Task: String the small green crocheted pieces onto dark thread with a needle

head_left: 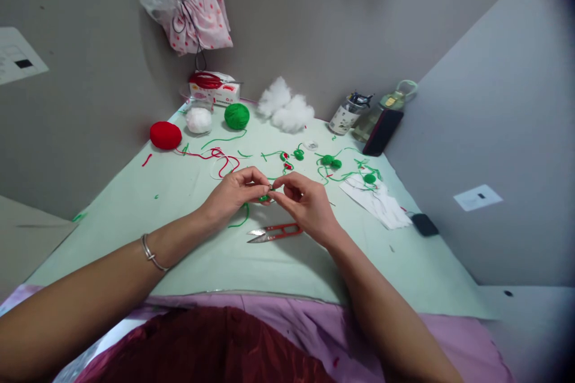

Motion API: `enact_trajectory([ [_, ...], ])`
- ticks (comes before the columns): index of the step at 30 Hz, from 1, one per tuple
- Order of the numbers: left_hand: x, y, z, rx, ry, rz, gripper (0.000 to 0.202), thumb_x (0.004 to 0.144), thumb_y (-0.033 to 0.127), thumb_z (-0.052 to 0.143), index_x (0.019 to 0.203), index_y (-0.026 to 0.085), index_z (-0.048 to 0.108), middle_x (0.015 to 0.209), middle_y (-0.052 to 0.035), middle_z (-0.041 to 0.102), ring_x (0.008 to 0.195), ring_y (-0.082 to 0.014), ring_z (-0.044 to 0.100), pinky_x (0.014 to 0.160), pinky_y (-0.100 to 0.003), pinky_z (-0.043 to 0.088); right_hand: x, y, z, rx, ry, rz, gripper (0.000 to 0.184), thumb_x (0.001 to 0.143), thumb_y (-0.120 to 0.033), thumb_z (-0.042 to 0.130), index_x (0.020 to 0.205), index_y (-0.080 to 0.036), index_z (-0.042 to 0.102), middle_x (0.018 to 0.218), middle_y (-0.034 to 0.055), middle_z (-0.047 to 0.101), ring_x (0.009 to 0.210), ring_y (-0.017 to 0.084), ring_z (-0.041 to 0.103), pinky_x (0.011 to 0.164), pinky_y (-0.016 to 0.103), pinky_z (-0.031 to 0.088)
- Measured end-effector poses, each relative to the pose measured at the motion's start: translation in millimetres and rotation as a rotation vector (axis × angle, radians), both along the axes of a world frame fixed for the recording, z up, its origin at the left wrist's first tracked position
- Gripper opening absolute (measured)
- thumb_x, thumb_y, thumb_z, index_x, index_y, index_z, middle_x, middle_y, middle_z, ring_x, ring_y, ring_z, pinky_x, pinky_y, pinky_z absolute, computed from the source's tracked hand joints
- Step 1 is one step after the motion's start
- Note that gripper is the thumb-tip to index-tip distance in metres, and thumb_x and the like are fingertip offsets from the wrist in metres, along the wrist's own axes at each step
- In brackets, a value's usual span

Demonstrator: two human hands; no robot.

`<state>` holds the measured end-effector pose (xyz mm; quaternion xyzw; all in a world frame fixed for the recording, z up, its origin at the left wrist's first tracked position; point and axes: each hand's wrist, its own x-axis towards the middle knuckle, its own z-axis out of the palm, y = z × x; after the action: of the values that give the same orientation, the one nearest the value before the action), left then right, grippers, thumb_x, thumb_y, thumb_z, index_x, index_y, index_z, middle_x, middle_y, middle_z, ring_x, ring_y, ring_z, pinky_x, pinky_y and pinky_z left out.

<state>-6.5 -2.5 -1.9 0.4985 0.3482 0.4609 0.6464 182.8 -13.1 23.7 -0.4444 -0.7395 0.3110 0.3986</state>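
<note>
My left hand [236,191] and my right hand [305,200] meet over the middle of the pale green table [179,215]. Both pinch a small green yarn piece [265,197] between their fingertips, with a green strand [241,218] trailing down from it onto the table. Something thin and dark, perhaps a needle or hook, shows at the fingertips. Red thread snips [275,233] lie flat just below my right hand. A thin bracelet [151,254] circles my left wrist.
At the back stand a red yarn ball [165,134], a white ball [198,119], a green ball [236,116], white stuffing [286,108], a box [214,91], a jar [345,115] and a bottle [387,109]. Small green crocheted pieces [331,161] and yarn scraps lie mid-table. White paper [377,200] sits right.
</note>
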Motion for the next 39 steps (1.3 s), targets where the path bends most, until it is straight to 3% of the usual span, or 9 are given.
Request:
enact_trajectory([
  [2, -1, 0, -0.4, -0.007, 0.012, -0.014, 0.018, 0.076, 0.028, 0.081, 0.079, 0.017, 0.066, 0.077, 0.0021, 0.066, 0.072, -0.0132, 0.068, 0.076, -0.028, 0.053, -2, -1, -1.4, 0.045, -0.041, -0.023, 0.009, 0.087, -0.025, 0.066, 0.085, -0.017, 0.071, 0.065, -0.0031, 0.049, 0.059, 0.009, 0.039, 0.057, 0.026, 0.031],
  [9, 0, 1, 3.5, -0.073, -0.026, 0.009, 0.018, 0.073, 0.027, 0.083, 0.076, 0.017, 0.068, 0.076, 0.0023, 0.062, 0.071, -0.0123, 0.063, 0.075, -0.031, 0.056, 6, 7, 3.2, -0.123, 0.126, -0.123, 0.02, 0.088, -0.034, 0.067, 0.08, -0.016, 0.069, 0.059, -0.0036, 0.047, 0.054, 0.009, 0.037, 0.051, 0.026, 0.028],
  [13, 0, 0, 4.4, -0.076, -0.032, 0.036, 0.02, 0.072, 0.027, 0.082, 0.074, 0.016, 0.066, 0.076, 0.0023, 0.06, 0.073, -0.0123, 0.062, 0.076, -0.031, 0.057, 4, 3, 4.1, 0.063, 0.081, -0.068, 0.013, 0.089, -0.029, 0.07, 0.081, -0.018, 0.07, 0.063, -0.0031, 0.051, 0.056, 0.01, 0.04, 0.054, 0.026, 0.032],
  [17, 0, 0, 1.9, -0.052, -0.004, 0.035, 0.019, 0.074, 0.028, 0.081, 0.077, 0.017, 0.066, 0.078, 0.0019, 0.065, 0.073, -0.0139, 0.067, 0.078, -0.031, 0.056, -1, 0, -2.9, 0.298, -0.121, 0.016, 0.004, 0.091, -0.021, 0.069, 0.091, -0.02, 0.073, 0.068, -0.0024, 0.05, 0.061, 0.01, 0.044, 0.059, 0.025, 0.036],
  [20, 1, 0, 1.3, -0.032, 0.021, 0.031, 0.019, 0.073, 0.027, 0.081, 0.078, 0.017, 0.065, 0.076, 0.0018, 0.066, 0.07, -0.0142, 0.069, 0.076, -0.03, 0.054, -3, 0, -8.1, 0.345, -0.226, 0.002, 0.009, 0.093, -0.017, 0.063, 0.09, -0.019, 0.071, 0.071, -0.0011, 0.053, 0.06, 0.01, 0.045, 0.06, 0.025, 0.036],
  [23, 2, 0, 2.2, -0.028, 0.028, 0.026, 0.02, 0.072, 0.027, 0.081, 0.076, 0.016, 0.065, 0.073, 0.0018, 0.066, 0.067, -0.0137, 0.067, 0.074, -0.03, 0.054, -3, 0, -6.7, 0.257, -0.185, -0.003, 0.01, 0.092, -0.017, 0.062, 0.085, -0.019, 0.069, 0.071, -0.0011, 0.053, 0.061, 0.01, 0.044, 0.06, 0.025, 0.036],
  [29, 0, 2, 3.6, -0.086, -0.03, 0.054, 0.02, 0.072, 0.028, 0.082, 0.075, 0.016, 0.066, 0.075, 0.0018, 0.063, 0.071, -0.0127, 0.064, 0.077, -0.031, 0.056, 3, 4, 4.8, -0.174, 0.162, -0.015, 0.019, 0.089, -0.035, 0.066, 0.084, -0.017, 0.068, 0.065, -0.003, 0.048, 0.06, 0.01, 0.04, 0.055, 0.026, 0.031],
  [33, 0, 1, 7.4, -0.105, -0.07, 0.049, 0.023, 0.069, 0.028, 0.085, 0.074, 0.016, 0.066, 0.075, 0.0022, 0.061, 0.071, -0.0124, 0.062, 0.074, -0.03, 0.055, 2, 6, 2.2, -0.25, 0.112, 0.041, 0.023, 0.085, -0.037, 0.07, 0.096, -0.017, 0.072, 0.06, -0.0063, 0.038, 0.057, 0.01, 0.033, 0.054, 0.026, 0.027],
  [39, 1, 0, 10.4, -0.129, -0.098, 0.026, 0.023, 0.069, 0.026, 0.084, 0.077, 0.016, 0.065, 0.074, 0.0017, 0.063, 0.069, -0.0125, 0.062, 0.074, -0.03, 0.055, -1, 7, -2.1, -0.306, 0.089, 0.027, 0.02, 0.083, -0.036, 0.065, 0.08, -0.016, 0.067, 0.064, -0.0033, 0.048, 0.06, 0.01, 0.037, 0.056, 0.026, 0.028],
])
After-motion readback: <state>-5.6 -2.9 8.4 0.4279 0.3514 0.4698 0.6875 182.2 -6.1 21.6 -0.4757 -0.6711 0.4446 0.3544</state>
